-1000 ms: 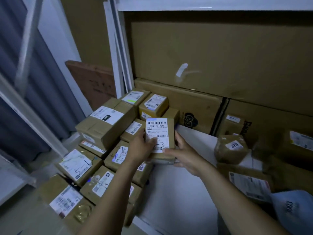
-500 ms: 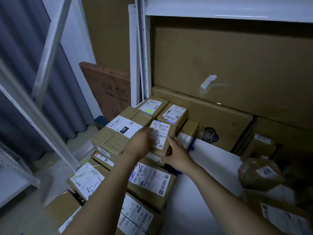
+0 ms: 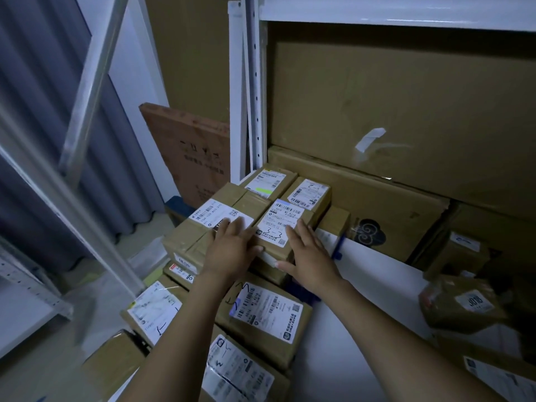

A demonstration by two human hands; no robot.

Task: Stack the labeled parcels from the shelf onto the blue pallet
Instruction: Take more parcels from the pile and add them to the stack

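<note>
A small brown parcel [image 3: 280, 227] with a white barcode label lies flat on the stack of labeled parcels, between a larger box [image 3: 208, 224] on its left and a parcel [image 3: 309, 191] behind it. My left hand [image 3: 232, 248] lies with straight fingers on the larger box and against the small parcel's left edge. My right hand [image 3: 307, 253] rests flat on the small parcel's right side, fingers extended. A blue pallet corner [image 3: 177, 204] shows behind the stack. The white shelf board [image 3: 377, 285] on the right carries more parcels [image 3: 461, 303].
Large cardboard cartons [image 3: 391, 111] fill the shelf's back. A white shelf upright [image 3: 252, 97] stands behind the stack, a brown board [image 3: 191, 152] leans beside it. More labeled parcels [image 3: 266, 317] lie in the lower layers. A white frame [image 3: 72, 175] and grey curtain stand at left.
The small parcel went from held upright in both hands to lying flat on the stack. Both hands have uncurled and now rest flat on it. The camera moved closer.
</note>
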